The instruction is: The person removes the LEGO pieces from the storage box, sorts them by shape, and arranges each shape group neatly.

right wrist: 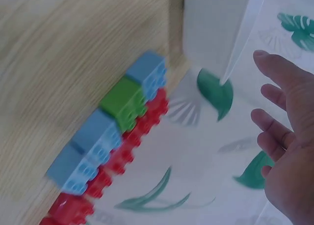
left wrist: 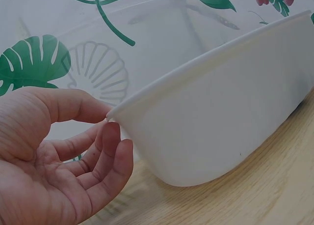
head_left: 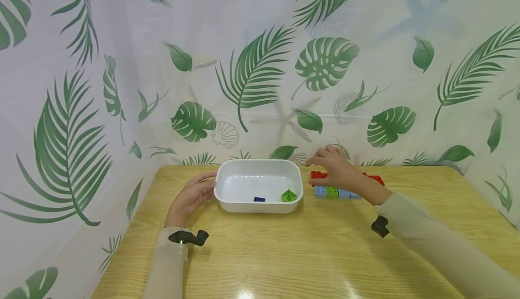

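Observation:
A white plastic tub (head_left: 257, 208) stands on the table, with a green toy brick (head_left: 289, 195) and a small dark blue piece (head_left: 259, 199) inside. At its left end my left hand (head_left: 192, 195) pinches the rim, thumb on top and fingertips curled just under the edge. Right of the tub, my right hand (head_left: 336, 169) hovers over two rows of bricks, fingers loosely bent and nothing in them. The front row has light blue bricks (right wrist: 91, 136) and one green brick (right wrist: 122, 102); behind it runs a row of red bricks (right wrist: 120, 156), partly hidden by the hand in the head view.
The wood-grain table (head_left: 264, 254) stretches forward of the tub and bricks. A white curtain with green leaf prints (head_left: 260, 73) hangs right behind the table's back edge and along the left side. Black wrist mounts (head_left: 188, 237) sit on both sleeves.

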The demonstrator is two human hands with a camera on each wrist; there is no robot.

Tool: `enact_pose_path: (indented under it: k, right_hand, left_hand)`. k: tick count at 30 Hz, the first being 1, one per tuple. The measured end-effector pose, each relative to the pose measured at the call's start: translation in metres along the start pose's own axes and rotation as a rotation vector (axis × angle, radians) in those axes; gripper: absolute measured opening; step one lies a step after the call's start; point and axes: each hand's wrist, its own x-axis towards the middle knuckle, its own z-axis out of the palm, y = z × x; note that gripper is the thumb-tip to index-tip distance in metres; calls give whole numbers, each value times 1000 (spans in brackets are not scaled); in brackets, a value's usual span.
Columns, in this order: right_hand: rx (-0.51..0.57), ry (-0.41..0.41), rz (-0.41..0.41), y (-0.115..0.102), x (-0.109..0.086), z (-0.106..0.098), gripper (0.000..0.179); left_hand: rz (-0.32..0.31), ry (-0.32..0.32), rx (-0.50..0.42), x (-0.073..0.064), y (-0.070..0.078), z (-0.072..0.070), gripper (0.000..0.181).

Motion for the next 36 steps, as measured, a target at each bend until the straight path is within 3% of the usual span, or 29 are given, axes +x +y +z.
enact_pose_path:
  k: [5, 17, 26, 36]
  right_hand:
    - [45, -23, -66, -20, 17, 8, 40]
    - [-11, -222, -89, -50, 41, 22, 39]
    - [-62, -362, -60, -56, 48, 34, 37]
    - [-102, -390, -31, -55, 50, 44, 37]
  left_hand:
    - [19, -29, 0, -1, 1, 0, 53]
    - [-6, 8, 15, 0, 3, 1, 51]
    - [-9, 2, -7, 1, 1, 0, 50]
    - [-5, 12, 15, -1, 1, -1, 50]
